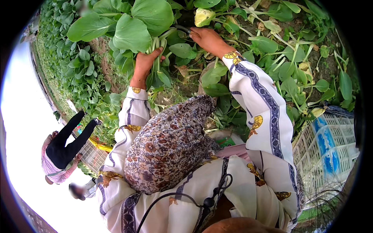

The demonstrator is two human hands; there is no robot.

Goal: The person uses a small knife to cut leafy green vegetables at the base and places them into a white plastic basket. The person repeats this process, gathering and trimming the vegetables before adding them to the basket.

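Observation:
My left hand (145, 63) is closed around the pale stems of a leafy green plant (131, 34), probably a choy-type vegetable. Its broad leaves fan out above and to the left of my fingers. To the right, my right hand (210, 41) grips a slim dark curved tool (183, 28), perhaps a sickle or harvesting knife. The tool reaches toward the plant's stems, and its far end is hidden among the leaves. A yellowed leaf (205, 17) stands just above my right hand.
Cut or fallen leaves (287, 70) and stems cover the soil on the right. White plastic crates (335, 145) stand at lower right. Dense rows of greens (70, 52) grow at left. Two people (62, 151) are farther off, near another crate (92, 155).

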